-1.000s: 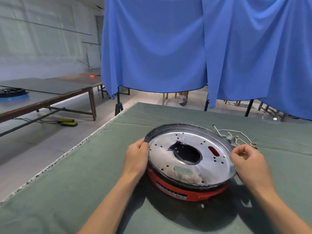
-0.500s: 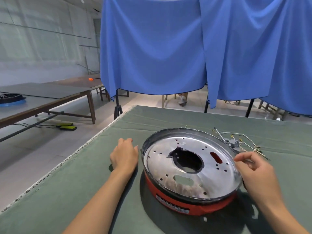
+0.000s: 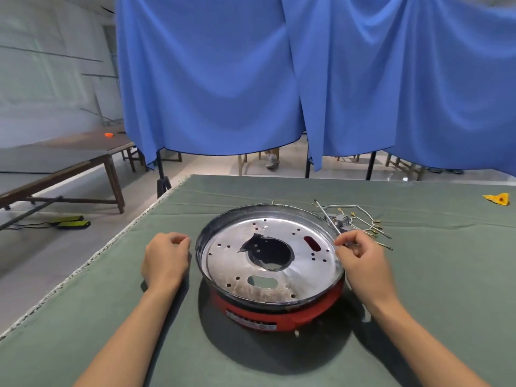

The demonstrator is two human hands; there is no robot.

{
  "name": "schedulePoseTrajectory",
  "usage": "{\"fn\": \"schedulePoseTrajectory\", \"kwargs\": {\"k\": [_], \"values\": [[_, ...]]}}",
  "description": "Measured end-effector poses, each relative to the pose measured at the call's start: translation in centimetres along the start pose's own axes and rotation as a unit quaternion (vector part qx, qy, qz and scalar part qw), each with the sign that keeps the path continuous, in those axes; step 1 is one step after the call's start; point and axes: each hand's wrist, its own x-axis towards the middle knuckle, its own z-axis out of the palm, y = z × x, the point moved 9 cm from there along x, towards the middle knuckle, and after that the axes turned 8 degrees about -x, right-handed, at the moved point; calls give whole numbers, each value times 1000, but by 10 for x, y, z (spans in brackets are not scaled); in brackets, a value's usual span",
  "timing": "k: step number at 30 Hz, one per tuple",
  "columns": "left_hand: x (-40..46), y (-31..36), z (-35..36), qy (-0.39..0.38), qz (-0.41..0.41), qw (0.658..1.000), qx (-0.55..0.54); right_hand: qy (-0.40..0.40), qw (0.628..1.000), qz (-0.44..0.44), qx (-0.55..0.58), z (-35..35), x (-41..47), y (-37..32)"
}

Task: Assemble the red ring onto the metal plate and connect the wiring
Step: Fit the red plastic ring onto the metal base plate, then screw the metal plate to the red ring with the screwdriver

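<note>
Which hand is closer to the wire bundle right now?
The right hand: it sits at the plate's right rim, just in front of the wire bundle. The left hand rests on the green cloth, across the metal plate from it.

Backdrop: blue curtains [image 3: 307,79] hang in folds across the far side, held on dark stands [image 3: 163,180].
Worktop: a green cloth [image 3: 418,275] with a frayed white edge covers the near table.
Left side: long wooden tables [image 3: 69,163] stand before a pale wall [image 3: 42,79].
Floor: light and bare, with yellow-green pedals [image 3: 73,222] and a cable beneath the tables.
Beyond the curtains: wooden chair legs [image 3: 241,164].
</note>
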Motion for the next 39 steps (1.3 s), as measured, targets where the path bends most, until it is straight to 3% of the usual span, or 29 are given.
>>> {"fn": "schedulePoseTrajectory", "kwargs": {"k": [3, 5, 7, 9, 14, 16, 20, 24, 27, 30, 36, 39], "values": [[-2, 19, -23, 55, 10, 975, -216, 6, 1000, -1, 2, -4, 2, 0], [-10, 50, -35, 56, 53, 951, -299, 51, 999, 6, -16, -17, 9, 2], [-27, 89, -34, 9, 103, 935, -338, 96, 991, 24, -92, -35, 16, 10], [-51, 123, -22, -64, 135, 920, -363, 94, 976, 49, -191, -43, 21, 23], [-77, 166, 20, -224, 120, 893, -372, -58, 943, 81, -317, -16, 21, 53], [-71, 161, 30, -248, 73, 886, -385, -66, 938, 88, -327, -12, 21, 59], [-52, 144, 36, -235, -34, 870, -433, 1, 972, 132, -192, -24, 27, 69], [-41, 139, 44, -237, -125, 816, -512, 53, 996, 76, -4, -34, 33, 47], [-45, 138, 57, -250, -195, 751, -579, 21, 998, 3, 54, -32, 35, 17], [-47, 129, 65, -241, -262, 709, -608, -5, 997, -37, 61, -28, 33, -7], [-34, 114, 53, -181, -312, 681, -637, -46, 987, -61, 144, -35, 57, -53], [-27, 113, 46, -154, -317, 666, -658, -16, 971, -58, 233, -39, 70, -64]]}}
